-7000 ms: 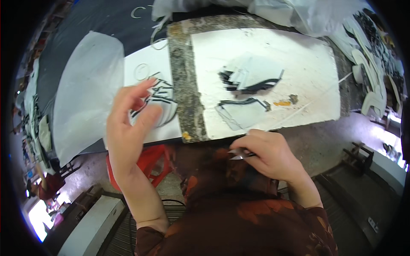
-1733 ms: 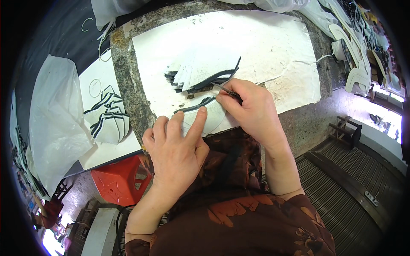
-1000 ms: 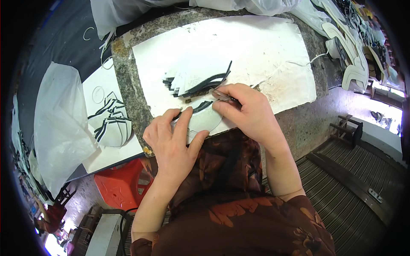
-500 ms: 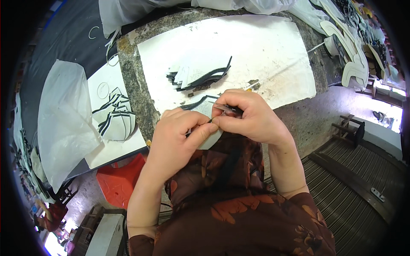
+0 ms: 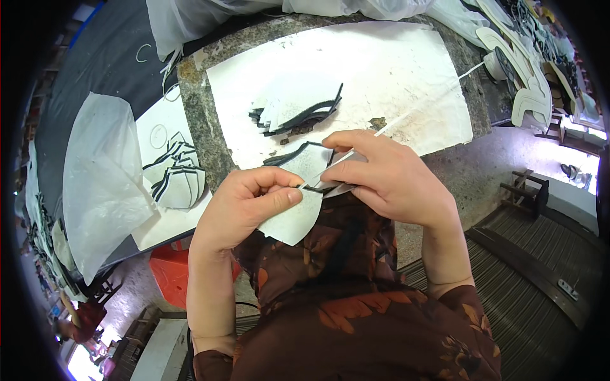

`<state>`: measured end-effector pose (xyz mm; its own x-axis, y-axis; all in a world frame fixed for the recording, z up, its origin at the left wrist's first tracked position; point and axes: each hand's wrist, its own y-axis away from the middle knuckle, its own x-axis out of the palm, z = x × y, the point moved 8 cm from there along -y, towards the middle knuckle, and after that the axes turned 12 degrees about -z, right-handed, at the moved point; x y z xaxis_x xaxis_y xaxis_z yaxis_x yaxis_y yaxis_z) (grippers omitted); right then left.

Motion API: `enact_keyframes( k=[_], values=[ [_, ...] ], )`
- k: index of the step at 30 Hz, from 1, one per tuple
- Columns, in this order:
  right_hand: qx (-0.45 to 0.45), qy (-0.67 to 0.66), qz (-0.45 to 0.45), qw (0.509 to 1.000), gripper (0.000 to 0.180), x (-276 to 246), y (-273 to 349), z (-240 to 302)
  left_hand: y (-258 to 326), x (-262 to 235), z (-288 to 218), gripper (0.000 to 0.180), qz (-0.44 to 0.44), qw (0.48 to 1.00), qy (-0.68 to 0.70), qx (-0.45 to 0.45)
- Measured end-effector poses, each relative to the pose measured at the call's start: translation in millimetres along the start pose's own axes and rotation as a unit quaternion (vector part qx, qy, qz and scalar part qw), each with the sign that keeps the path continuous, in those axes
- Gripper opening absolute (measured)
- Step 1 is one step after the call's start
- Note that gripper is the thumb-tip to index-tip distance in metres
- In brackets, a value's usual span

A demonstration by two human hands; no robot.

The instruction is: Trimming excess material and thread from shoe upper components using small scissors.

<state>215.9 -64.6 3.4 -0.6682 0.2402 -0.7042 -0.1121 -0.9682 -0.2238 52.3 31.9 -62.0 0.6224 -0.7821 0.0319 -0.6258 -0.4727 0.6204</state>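
Observation:
Pinched between thumb and forefinger of my left hand [image 5: 244, 200] is a pale, curved-edged fabric piece [image 5: 293, 219] with a narrow dark edge. My right hand [image 5: 400, 178] holds a narrow white tape [image 5: 356, 152] between its fingers, the end lying against the dark edge near my left fingertips. A thin metal tool [image 5: 338, 190], partly hidden and of unclear kind, is tucked under the right fingers. Just beyond my hands lies another pale piece with black edging [image 5: 311, 157]. A fanned stack of similar pieces [image 5: 279, 114] rests farther up the white sheet.
The white sheet [image 5: 330, 54] covers a worn stone slab [image 5: 216, 120]. The tape leads to a spool [image 5: 499, 65] at the right, beside large pale cut-outs [image 5: 530, 105]. More black-edged pieces [image 5: 181, 184] and a plastic sheet [image 5: 101, 184] lie left, above a red stool [image 5: 170, 276].
My right hand has shifted slightly right and now holds the white tape. The fabric piece shows more fully below my left fingers, and the metal tool has swung down under the right fingers.

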Motion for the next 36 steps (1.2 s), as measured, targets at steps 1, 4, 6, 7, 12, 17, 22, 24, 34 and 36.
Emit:
enact_keyframes(
  k=[1,4,6,7,12,17,22,24,34,36],
  values=[
    [0.000,-0.001,-0.002,1.000,0.033,1.2,0.3,3.2,0.2,-0.3,-1.5,0.019,-0.001,1.000,-0.002,0.000],
    [0.017,0.077,-0.021,0.997,0.026,1.4,-3.2,3.6,2.3,1.8,-3.4,0.019,-0.004,1.000,0.007,-0.005],
    [0.078,0.056,0.058,0.994,0.026,13.3,-0.3,-6.1,2.5,3.2,-3.6,0.018,-0.022,0.999,0.043,0.009],
    [0.079,0.056,0.058,0.994,0.026,13.8,-0.4,-6.8,2.6,6.6,-2.5,0.018,-0.021,0.999,0.043,0.008],
    [0.045,-0.027,-0.008,0.999,0.038,6.3,-5.9,-1.5,3.3,9.3,-0.7,0.018,-0.070,0.994,0.069,0.036],
    [0.049,-0.074,0.014,0.996,0.032,4.1,-8.8,-1.5,0.5,18.4,-1.5,0.019,-0.055,0.993,0.089,0.046],
    [0.049,-0.071,0.008,0.996,0.030,9.2,-7.6,-3.0,2.4,19.7,-3.7,0.019,-0.056,0.994,0.079,0.052],
    [0.043,-0.055,-0.005,0.998,0.031,8.2,-7.4,-2.7,2.8,18.1,-1.7,0.018,-0.057,0.994,0.069,0.059],
    [0.027,-0.047,0.004,0.999,0.028,7.6,-7.7,-2.5,2.7,20.5,-3.7,0.019,-0.060,0.992,0.088,0.061],
    [0.043,-0.063,-0.003,0.997,0.025,7.7,-7.2,-5.0,3.4,20.0,-4.5,0.019,-0.061,0.993,0.081,0.057]
  ],
)
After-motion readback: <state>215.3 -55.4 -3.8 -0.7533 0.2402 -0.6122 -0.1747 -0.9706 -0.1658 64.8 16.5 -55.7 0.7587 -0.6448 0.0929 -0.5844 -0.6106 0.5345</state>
